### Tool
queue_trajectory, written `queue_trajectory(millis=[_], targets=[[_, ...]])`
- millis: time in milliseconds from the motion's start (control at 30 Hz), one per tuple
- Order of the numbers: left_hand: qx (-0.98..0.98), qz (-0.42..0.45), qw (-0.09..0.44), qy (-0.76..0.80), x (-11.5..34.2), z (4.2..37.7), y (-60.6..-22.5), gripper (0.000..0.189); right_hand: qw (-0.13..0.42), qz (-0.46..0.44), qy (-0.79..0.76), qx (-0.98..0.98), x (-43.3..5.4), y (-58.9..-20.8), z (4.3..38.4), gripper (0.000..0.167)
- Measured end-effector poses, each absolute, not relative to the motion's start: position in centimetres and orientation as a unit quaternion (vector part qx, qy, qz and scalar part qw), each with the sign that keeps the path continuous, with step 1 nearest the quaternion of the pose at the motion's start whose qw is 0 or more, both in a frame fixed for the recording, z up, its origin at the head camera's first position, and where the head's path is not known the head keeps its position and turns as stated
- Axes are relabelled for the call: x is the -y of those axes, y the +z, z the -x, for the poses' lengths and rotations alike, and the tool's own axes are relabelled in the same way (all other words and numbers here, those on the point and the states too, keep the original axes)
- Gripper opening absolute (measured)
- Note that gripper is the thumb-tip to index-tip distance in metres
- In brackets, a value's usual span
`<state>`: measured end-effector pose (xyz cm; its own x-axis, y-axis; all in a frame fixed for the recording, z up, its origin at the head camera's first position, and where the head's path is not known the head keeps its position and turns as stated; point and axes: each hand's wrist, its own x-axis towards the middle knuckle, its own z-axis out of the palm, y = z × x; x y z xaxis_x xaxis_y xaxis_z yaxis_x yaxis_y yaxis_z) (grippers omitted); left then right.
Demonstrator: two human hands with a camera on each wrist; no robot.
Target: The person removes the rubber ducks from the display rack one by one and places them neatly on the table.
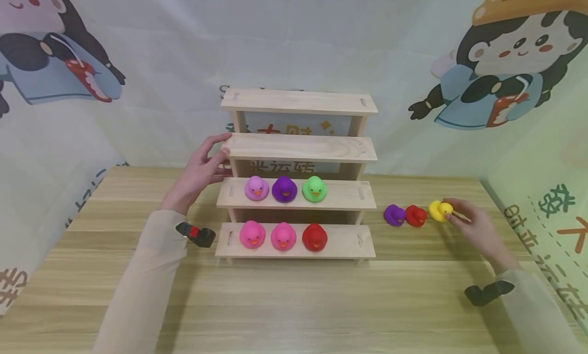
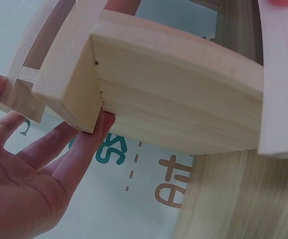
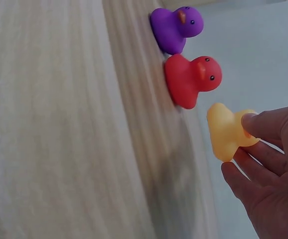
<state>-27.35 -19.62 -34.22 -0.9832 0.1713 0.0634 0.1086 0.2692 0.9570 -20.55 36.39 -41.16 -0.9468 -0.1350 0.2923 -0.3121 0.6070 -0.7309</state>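
Note:
My left hand [image 1: 197, 172] grips the left side of a four-step wooden shelf [image 1: 298, 147]. The left wrist view has its fingers reaching round a side board [image 2: 67, 92], with the thumb at another edge. Out to the right, my right hand [image 1: 475, 234] pinches a yellow rubber duck [image 1: 438, 211] between thumb and fingers. A shadow falls on the table below this duck, which is tilted in the right wrist view. Just left of it, a red rubber duck [image 3: 191, 79] and a purple one [image 3: 175, 29] sit side by side on the table.
On the second step from the bottom sit a light purple duck [image 1: 256, 188], a dark purple duck [image 1: 284, 189] and a green duck [image 1: 314, 189]. The lowest step bears two pink ducks [image 1: 252, 235] and a red duck [image 1: 314, 237]. A printed cloth [image 1: 184, 78] hangs behind the table [image 1: 294, 308].

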Motion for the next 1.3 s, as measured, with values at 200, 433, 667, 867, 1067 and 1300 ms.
queue_trajectory(millis=[200,433,667,867,1067,1300], targets=[[-0.795,-0.093,0.027,0.598,19.6,27.3,-34.5,0.055,0.067,-0.105,0.422,0.898,-36.8,-41.9,20.3,0.037],[-0.784,-0.112,0.027,0.609,20.0,26.9,-35.1,0.058,0.058,-0.091,0.429,0.897,-36.8,-42.5,20.0,0.037],[-0.774,-0.122,0.022,0.621,20.5,26.2,-36.0,0.059,0.063,-0.086,0.438,0.893,-36.6,-43.0,19.9,0.037],[-0.789,-0.106,0.026,0.604,21.2,25.3,-37.1,0.060,0.073,-0.091,0.445,0.888,-36.6,-43.3,19.8,0.039],[-0.803,-0.107,0.040,0.585,21.8,24.0,-38.2,0.054,0.103,-0.093,0.448,0.883,-36.7,-43.4,19.7,0.044],[-0.794,-0.138,0.060,0.589,21.8,23.1,-38.6,0.048,0.109,-0.088,0.438,0.888,-36.5,-42.7,19.7,0.045]])
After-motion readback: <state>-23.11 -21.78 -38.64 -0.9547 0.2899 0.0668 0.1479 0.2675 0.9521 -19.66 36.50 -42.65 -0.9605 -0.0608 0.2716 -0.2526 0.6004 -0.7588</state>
